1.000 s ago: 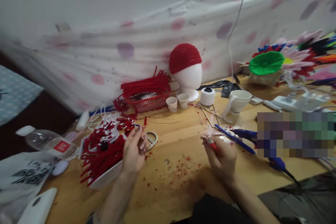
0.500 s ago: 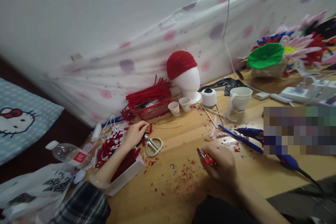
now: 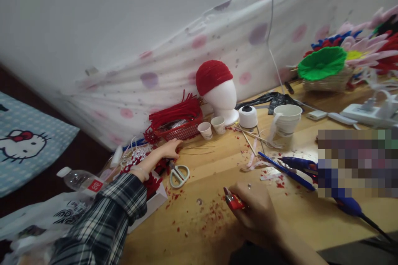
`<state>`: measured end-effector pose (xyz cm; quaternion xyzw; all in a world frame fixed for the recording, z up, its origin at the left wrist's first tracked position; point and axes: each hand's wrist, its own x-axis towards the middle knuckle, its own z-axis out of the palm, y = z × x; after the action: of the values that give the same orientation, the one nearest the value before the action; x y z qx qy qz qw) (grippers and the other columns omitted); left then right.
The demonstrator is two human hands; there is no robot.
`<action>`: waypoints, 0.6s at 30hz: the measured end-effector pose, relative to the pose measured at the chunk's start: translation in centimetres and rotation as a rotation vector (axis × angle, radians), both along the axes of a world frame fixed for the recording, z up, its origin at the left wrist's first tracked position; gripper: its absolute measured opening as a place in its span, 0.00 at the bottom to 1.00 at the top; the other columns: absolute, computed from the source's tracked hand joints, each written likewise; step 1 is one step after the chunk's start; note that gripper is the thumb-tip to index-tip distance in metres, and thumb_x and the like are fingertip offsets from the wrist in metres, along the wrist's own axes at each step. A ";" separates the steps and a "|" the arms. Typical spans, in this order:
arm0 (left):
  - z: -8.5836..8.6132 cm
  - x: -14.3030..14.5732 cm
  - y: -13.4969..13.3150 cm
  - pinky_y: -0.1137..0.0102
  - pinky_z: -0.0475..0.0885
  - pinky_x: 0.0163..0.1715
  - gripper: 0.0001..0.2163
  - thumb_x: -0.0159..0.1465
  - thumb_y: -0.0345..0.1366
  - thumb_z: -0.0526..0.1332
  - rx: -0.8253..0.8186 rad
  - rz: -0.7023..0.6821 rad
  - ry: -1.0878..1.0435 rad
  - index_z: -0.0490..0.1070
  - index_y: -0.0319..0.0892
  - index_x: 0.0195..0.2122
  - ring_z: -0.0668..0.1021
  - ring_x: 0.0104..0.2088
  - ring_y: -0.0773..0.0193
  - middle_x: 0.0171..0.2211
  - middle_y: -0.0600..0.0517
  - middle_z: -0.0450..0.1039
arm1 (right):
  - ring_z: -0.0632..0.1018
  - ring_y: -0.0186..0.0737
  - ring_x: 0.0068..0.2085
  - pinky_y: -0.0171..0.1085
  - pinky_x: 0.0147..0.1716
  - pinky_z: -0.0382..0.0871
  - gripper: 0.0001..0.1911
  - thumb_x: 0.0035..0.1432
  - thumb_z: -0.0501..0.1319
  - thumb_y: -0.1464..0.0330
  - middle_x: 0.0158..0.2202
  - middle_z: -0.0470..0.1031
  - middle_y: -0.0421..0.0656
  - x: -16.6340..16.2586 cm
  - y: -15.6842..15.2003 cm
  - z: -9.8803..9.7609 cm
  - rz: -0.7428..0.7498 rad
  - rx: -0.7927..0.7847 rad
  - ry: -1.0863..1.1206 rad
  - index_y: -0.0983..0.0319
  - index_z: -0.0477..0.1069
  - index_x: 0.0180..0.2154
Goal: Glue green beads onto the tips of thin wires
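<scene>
My left hand (image 3: 171, 148) reaches over the table just in front of the red plastic basket (image 3: 183, 131). Its fingers look apart and slightly bent, with nothing visible in them. Below it lie white-handled scissors (image 3: 179, 176), untouched, beside a white box (image 3: 155, 201) of red fuzzy pieces. My right hand (image 3: 256, 207) is closed around a small red-handled tool with a metal tip (image 3: 235, 201); most of the tool is hidden in the palm. Red scraps (image 3: 214, 213) are scattered on the wood near that hand.
Two paper cups (image 3: 205, 130), a white foam head (image 3: 222, 97) with a red covering and a thread cone (image 3: 248, 116) stand behind. On the right are a larger cup (image 3: 287, 120), a blue glue gun (image 3: 348, 203) and a power strip (image 3: 367, 114). A plastic bottle (image 3: 81, 180) lies left.
My left hand has moved forward and slightly right, away from the scissors toward the basket, showing more sleeve. My right hand has shifted a little left and down, still gripping the red-handled tool.
</scene>
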<state>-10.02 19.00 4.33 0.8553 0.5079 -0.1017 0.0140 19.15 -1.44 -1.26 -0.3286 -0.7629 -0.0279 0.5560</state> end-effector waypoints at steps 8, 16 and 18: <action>-1.0 1.6 2.1 0.56 0.73 0.44 0.16 0.65 0.39 0.59 0.010 0.007 0.156 0.66 0.40 0.52 0.75 0.46 0.56 0.51 0.45 0.69 | 0.64 0.33 0.19 0.35 0.21 0.50 0.08 0.60 0.51 0.72 0.17 0.65 0.37 -0.1 -0.1 0.2 0.039 -0.022 -0.015 0.60 0.63 0.28; -0.7 1.9 2.0 0.57 0.73 0.43 0.16 0.65 0.39 0.59 0.000 0.087 0.262 0.66 0.41 0.52 0.75 0.46 0.57 0.50 0.46 0.69 | 0.65 0.33 0.19 0.34 0.21 0.52 0.08 0.60 0.52 0.71 0.17 0.65 0.37 0.0 -0.2 0.0 0.021 -0.032 -0.031 0.60 0.64 0.28; -0.7 1.9 1.8 0.57 0.73 0.43 0.16 0.65 0.39 0.59 -0.004 0.107 0.271 0.66 0.40 0.52 0.75 0.45 0.57 0.50 0.46 0.69 | 0.65 0.33 0.19 0.34 0.21 0.52 0.08 0.60 0.52 0.72 0.17 0.65 0.36 -0.1 -0.1 0.0 0.021 -0.036 -0.022 0.60 0.64 0.28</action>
<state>-8.09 20.76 3.64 0.8055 0.5497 -0.2161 -0.0477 19.07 -1.59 -1.25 -0.3303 -0.7728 -0.0118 0.5418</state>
